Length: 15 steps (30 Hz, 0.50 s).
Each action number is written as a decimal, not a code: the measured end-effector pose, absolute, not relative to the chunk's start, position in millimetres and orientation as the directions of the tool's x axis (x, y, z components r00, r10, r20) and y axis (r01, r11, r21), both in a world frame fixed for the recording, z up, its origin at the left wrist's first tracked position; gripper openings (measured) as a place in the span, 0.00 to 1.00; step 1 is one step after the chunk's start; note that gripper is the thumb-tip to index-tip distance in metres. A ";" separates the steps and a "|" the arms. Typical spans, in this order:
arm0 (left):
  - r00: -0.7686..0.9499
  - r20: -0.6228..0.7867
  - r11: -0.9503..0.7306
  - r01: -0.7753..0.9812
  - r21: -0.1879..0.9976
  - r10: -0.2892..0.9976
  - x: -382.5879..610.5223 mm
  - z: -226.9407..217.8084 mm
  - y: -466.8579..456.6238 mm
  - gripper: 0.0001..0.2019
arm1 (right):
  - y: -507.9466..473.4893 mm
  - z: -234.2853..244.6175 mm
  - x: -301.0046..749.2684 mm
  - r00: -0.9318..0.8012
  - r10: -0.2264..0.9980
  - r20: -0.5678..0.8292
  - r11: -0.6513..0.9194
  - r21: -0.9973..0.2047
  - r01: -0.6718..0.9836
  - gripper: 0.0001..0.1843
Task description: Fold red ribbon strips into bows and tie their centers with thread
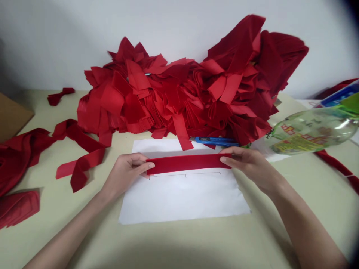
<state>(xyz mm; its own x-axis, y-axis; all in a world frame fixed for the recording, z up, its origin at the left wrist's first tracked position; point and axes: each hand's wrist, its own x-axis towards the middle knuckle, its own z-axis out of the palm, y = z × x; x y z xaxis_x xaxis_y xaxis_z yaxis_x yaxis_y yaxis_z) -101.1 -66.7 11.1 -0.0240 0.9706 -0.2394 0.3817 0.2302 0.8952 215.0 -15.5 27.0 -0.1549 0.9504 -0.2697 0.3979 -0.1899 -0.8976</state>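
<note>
A dark red velvet ribbon strip point(186, 163) is stretched level between my two hands. My left hand point(127, 172) pinches its left end, thumb on the front face. At the other end, my right hand point(248, 164) pinches the strip between thumb and fingers. Under it lies a white sheet of paper point(182, 205) with a thin black line and three short tick marks, just below the strip's lower edge. A blue utility knife point(215, 141) rests beyond the strip, near the paper's far edge, its tip pointing left.
A large heap of red ribbon pieces point(174, 93) stands against the white wall. Loose red ribbon point(86, 149) curls at left beside a bigger roll point(17, 160). A green plastic bottle point(316, 129) lies at right. A brown cardboard box point(12, 114) stands far left.
</note>
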 end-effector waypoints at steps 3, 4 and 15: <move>-0.029 -0.249 0.242 0.372 0.896 0.968 -101.1 11.7 -66.5 0.12 | -15.9 28.4 214.6 -0.147 0.949 -0.280 -0.198 -0.889 0.412 0.15; -0.035 -0.252 0.247 0.370 0.896 0.967 -101.2 11.8 -66.4 0.12 | -16.0 28.8 214.6 -0.150 0.948 -0.280 -0.198 -0.890 0.412 0.15; -0.068 -0.289 0.296 0.298 0.908 0.955 -102.1 14.6 -64.9 0.11 | -14.7 31.9 220.1 -0.093 0.947 -0.307 -0.261 -0.907 0.332 0.17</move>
